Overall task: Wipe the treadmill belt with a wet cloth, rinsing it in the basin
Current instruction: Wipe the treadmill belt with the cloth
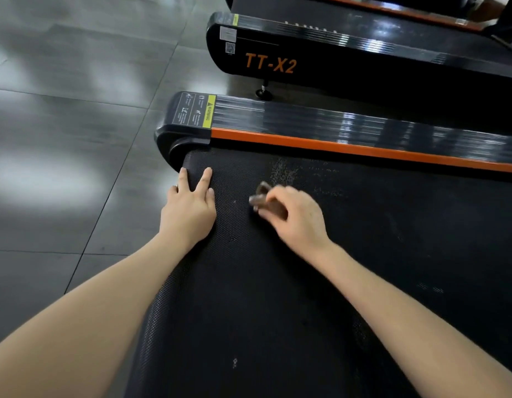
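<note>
The black textured treadmill belt (320, 282) fills the lower right of the head view. My left hand (191, 205) lies flat at the belt's rear end, fingers straight and spread over the curved edge. My right hand (295, 214) is a little to the right on the belt, fingers curled around a small brown cloth (266, 199), which is blurred and bunched. A faint damp smear (283, 173) shows on the belt beyond the cloth. No basin is in view.
An orange-trimmed black side rail (364, 133) with a warning sticker (195, 110) borders the belt's far side. A second treadmill marked TT-X2 (306, 56) stands behind it. Glossy grey floor tiles (76, 110) stretch to the left.
</note>
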